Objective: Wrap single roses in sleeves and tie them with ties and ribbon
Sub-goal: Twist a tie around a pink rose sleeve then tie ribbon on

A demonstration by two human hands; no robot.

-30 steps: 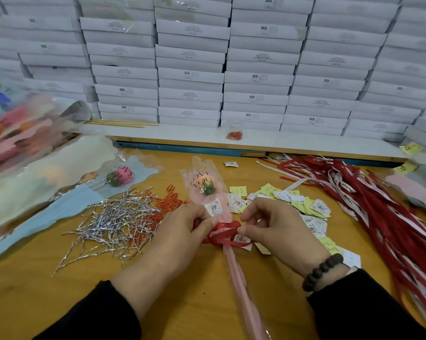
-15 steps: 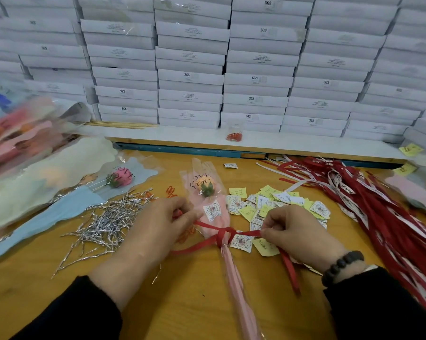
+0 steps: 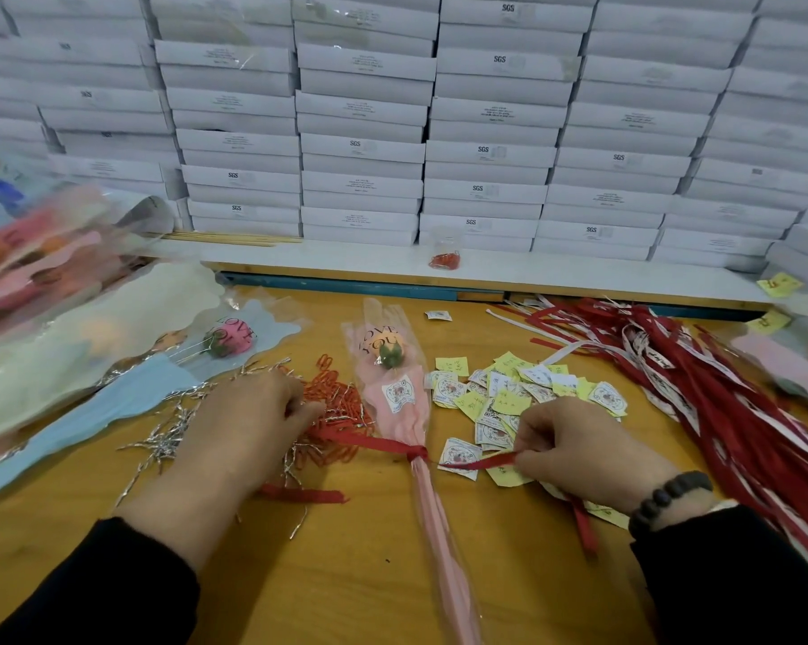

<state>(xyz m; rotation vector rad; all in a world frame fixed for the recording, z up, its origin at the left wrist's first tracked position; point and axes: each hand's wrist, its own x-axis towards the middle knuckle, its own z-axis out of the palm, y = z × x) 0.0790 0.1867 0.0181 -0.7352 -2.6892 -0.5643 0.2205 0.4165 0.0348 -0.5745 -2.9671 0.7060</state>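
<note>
The left hand (image 3: 244, 425) shows only its back, so its fingertips and their hold on the red ribbon (image 3: 369, 443) are hidden. The pink sleeve (image 3: 404, 402) runs off the near edge, its stem end cut off. The wrapped bouquets (image 3: 44, 263) at the far left are blurred and cropped by the left edge. The small print on the white boxes (image 3: 360, 146) is too fine to read, as are the stickers (image 3: 490, 430) on the desk (image 3: 346, 574). Both sleeves leave the picture at the near edge.
</note>
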